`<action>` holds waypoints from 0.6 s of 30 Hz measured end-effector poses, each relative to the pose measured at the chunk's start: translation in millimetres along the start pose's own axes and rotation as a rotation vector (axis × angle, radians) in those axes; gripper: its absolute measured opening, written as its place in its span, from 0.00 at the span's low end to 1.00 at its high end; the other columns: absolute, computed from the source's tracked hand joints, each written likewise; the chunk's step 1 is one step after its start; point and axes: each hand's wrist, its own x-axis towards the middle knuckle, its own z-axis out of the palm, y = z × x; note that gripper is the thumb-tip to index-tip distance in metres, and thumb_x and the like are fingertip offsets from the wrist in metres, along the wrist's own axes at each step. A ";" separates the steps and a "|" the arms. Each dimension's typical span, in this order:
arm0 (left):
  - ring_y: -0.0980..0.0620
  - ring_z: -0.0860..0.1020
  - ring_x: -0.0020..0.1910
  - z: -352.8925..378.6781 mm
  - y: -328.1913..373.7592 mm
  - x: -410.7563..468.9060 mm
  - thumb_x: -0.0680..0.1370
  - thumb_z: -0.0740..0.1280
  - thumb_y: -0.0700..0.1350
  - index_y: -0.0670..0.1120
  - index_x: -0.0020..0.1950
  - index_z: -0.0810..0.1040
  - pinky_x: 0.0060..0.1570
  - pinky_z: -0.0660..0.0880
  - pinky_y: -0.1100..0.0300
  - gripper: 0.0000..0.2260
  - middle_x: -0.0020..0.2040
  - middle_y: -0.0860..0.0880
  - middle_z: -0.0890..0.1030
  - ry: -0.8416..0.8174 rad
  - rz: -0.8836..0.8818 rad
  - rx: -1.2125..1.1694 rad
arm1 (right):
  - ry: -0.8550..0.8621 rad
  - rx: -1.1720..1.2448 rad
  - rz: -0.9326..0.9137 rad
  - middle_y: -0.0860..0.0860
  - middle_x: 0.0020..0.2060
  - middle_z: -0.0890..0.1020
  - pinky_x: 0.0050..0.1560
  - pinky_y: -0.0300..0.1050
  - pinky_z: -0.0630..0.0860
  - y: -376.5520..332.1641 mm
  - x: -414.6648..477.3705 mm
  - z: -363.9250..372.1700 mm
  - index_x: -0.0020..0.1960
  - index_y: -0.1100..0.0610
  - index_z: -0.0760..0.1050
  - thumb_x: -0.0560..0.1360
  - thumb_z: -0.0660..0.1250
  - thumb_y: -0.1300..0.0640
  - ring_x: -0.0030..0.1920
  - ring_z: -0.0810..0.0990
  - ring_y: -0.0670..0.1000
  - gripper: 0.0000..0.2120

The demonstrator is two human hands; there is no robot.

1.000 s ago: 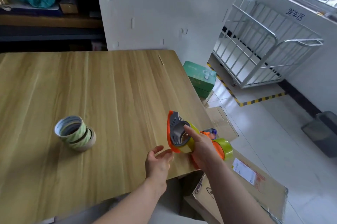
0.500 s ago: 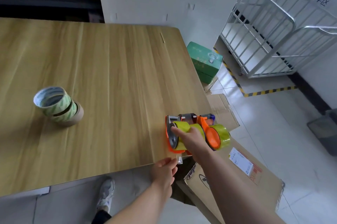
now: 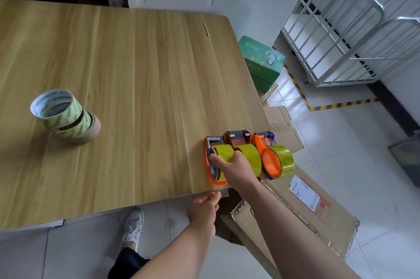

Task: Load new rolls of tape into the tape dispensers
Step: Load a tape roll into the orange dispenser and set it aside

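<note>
Three tape dispensers with yellow-green rolls stand side by side at the near right corner of the wooden table [image 3: 136, 74]. My right hand [image 3: 236, 169] grips the leftmost one, an orange dispenser [image 3: 212, 160] with a grey hub. A red-brown dispenser [image 3: 238, 139] stands in the middle and another orange dispenser [image 3: 270, 160] on the right. My left hand [image 3: 204, 208] is just below the table's front edge and pinches a small clear strip of tape [image 3: 221, 193]. A stack of three empty tape cores [image 3: 66, 117] leans at the left.
Flattened cardboard boxes [image 3: 306, 206] lie on the floor right of the table. A green box [image 3: 261, 60] sits beyond them, and a white metal cage cart [image 3: 341, 28] stands at the far right. My shoe [image 3: 133, 224] shows under the table edge.
My right hand has set the orange dispenser down on the table beside the other two. My left hand dropped below the table edge, pinching a tape strip.
</note>
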 end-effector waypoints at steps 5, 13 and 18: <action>0.53 0.80 0.46 -2.6 -3.4 10.6 0.73 0.73 0.41 0.47 0.42 0.81 0.48 0.76 0.58 0.03 0.45 0.51 0.84 -0.014 0.080 -0.006 | -0.024 0.063 -0.017 0.51 0.45 0.77 0.37 0.40 0.74 8.6 -2.2 -0.5 0.49 0.51 0.69 0.72 0.68 0.38 0.44 0.77 0.49 0.19; 0.53 0.81 0.43 3.4 -6.6 12.6 0.73 0.73 0.38 0.46 0.39 0.82 0.47 0.76 0.59 0.05 0.39 0.51 0.84 0.039 0.145 -0.052 | -0.047 0.100 -0.030 0.52 0.46 0.77 0.41 0.43 0.76 17.7 -4.0 1.1 0.50 0.53 0.68 0.73 0.68 0.39 0.46 0.77 0.49 0.19; 0.48 0.80 0.49 6.6 -0.5 14.0 0.76 0.69 0.39 0.44 0.50 0.81 0.55 0.73 0.50 0.04 0.48 0.48 0.83 -0.001 0.017 -0.091 | -0.064 0.090 -0.026 0.49 0.45 0.76 0.35 0.38 0.73 20.7 -3.4 1.9 0.48 0.50 0.67 0.73 0.68 0.39 0.44 0.76 0.46 0.17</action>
